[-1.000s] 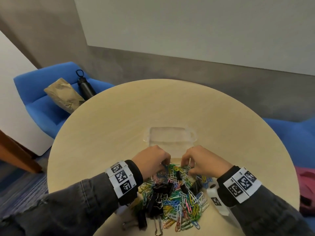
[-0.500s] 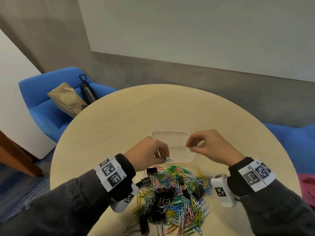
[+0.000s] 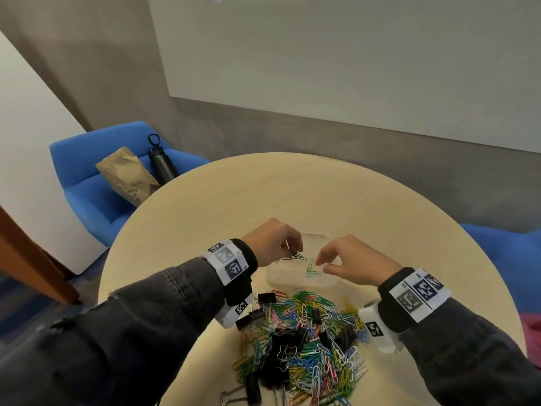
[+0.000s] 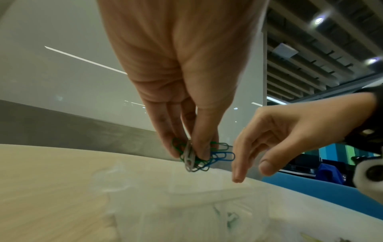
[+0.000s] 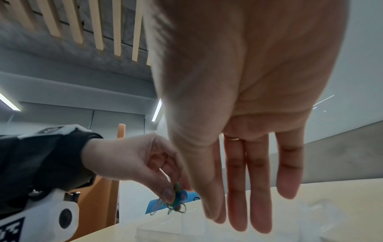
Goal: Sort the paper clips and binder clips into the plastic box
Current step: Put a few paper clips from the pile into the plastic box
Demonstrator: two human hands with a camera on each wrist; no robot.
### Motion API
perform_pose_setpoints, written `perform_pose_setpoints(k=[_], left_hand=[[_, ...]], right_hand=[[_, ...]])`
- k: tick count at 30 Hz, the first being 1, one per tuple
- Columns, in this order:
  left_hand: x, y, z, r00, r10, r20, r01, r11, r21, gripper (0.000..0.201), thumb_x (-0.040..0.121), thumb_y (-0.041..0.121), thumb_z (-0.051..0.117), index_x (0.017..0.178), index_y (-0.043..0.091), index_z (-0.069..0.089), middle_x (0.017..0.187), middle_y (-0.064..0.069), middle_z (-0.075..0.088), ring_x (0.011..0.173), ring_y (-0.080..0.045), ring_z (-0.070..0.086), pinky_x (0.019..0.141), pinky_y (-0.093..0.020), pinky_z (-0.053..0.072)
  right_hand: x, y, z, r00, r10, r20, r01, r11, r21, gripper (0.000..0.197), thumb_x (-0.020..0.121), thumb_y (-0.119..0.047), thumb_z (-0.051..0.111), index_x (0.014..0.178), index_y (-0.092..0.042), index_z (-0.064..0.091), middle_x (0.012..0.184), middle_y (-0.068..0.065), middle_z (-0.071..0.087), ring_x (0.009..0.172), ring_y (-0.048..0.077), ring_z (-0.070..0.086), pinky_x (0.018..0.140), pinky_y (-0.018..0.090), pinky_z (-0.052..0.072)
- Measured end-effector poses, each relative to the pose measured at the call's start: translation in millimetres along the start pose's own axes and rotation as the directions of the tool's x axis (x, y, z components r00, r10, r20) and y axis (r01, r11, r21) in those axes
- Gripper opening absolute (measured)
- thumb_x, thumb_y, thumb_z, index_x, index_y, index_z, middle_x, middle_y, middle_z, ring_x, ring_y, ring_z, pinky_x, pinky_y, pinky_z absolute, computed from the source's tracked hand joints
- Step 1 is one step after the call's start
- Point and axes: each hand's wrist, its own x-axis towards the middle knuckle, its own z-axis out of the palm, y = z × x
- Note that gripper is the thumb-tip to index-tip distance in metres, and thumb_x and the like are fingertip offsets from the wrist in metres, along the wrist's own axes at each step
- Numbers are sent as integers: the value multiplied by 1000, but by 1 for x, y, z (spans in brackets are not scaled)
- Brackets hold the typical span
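A clear plastic box [image 3: 292,277] sits on the round table beyond a heap of coloured paper clips and black binder clips [image 3: 304,335]. My left hand [image 3: 289,250] hovers over the box's left part and pinches a small bunch of green, blue and white paper clips [image 4: 199,155] between thumb and fingers. My right hand [image 3: 325,263] hangs over the box's right part with straight fingers and holds nothing; in the right wrist view its fingers [image 5: 259,188] point down at the box [image 5: 186,229]. A green paper clip [image 3: 311,269] lies in the box below it.
The round wooden table [image 3: 292,194] has bare surface beyond the box. A blue armchair [image 3: 96,186] at the left back holds a brown paper bag [image 3: 126,174] and a black bottle [image 3: 162,162]. More blue seating [image 3: 509,259] stands at the right.
Both hands lifted from the heap and moved forward over the box. The left carries a bunch of paper clips; the right hand has spread its fingers and a green clip lies under it.
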Motion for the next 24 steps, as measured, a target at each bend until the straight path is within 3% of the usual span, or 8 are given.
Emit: perform_pose_setpoints(k=[2,6,8,13,17,22,24], left_hand=[[0,-4,4,999,-17,28,17,1000,-2,20,87,1,61,101,10,72,94,-5,75,87,-15,69,82,-23,52],[-3,-9,10,997,-63,40,62,997,34,19,90,5,60,104,10,72,98,-5,75,93,-14,69,91,-27,52],[-8,-9,11,996,-78,31,75,993,87,22,92,7,57,109,11,70,102,-4,75,98,-15,68,93,-30,51],[-31,-7,15,997,-75,-15,76,958,276,28,96,11,51,120,20,64,118,2,67,109,-18,61,90,-33,51],[-44,-7,18,998,-66,-8,66,966,250,26,96,15,53,117,22,66,116,3,67,105,-15,62,83,-27,47],[-46,-9,27,998,-56,37,48,979,197,32,94,12,57,125,20,62,127,1,63,118,-16,56,99,-27,42],[-46,-9,27,999,-32,41,24,984,177,37,93,12,57,130,19,58,138,1,54,128,-17,49,107,-28,36]], right_hand=[[-6,0,3,1000,1,23,-1,1000,-13,19,90,-21,62,106,-20,72,105,-4,72,94,7,62,86,22,50],[-13,-1,9,999,-3,37,2,1000,22,23,91,-18,62,113,-18,69,110,-2,71,97,5,62,75,4,39],[-16,-2,11,999,0,32,-1,999,35,27,91,-17,61,118,-17,66,115,-2,69,100,4,61,72,0,35],[-26,-7,16,999,6,48,-9,999,47,36,92,-15,59,128,-17,59,127,-1,64,114,7,58,90,10,35],[-34,-8,19,999,-5,47,3,999,54,37,93,-17,58,130,-17,57,130,-2,62,118,7,57,94,10,34],[-40,-6,21,1000,4,28,-6,996,84,37,94,-17,57,130,-18,57,129,-3,62,117,5,56,85,-2,30],[-41,-4,21,1000,-2,31,0,997,79,37,93,-18,58,130,-19,58,129,-3,62,117,4,56,87,1,31]])
